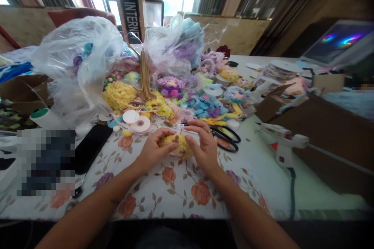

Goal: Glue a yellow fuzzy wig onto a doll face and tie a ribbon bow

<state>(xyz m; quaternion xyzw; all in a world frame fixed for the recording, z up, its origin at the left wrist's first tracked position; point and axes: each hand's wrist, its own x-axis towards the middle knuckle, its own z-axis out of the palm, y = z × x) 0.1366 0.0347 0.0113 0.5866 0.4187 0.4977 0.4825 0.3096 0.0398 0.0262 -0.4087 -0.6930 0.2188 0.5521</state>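
Near the middle of the flowered tablecloth, a fluffy yellow piece (181,148) lies between my two hands. My left hand (156,148) is closed on its left side, thumb pressed along the top. At its right side is my right hand (203,144), thumb touching the yellow fluff and fingers curved above. A small white printed tag (180,128) stands up behind the yellow piece, close to the right fingertips. Black-handled scissors (226,138) lie just right of my right hand, their blades partly hidden behind it.
Yarn pieces (119,95), ribbon spools (142,123) and plastic bags (84,54) are heaped behind my hands. A black phone (91,148) lies to the left. On the right are a glue gun (284,144) with its cable and a cardboard box (336,144).
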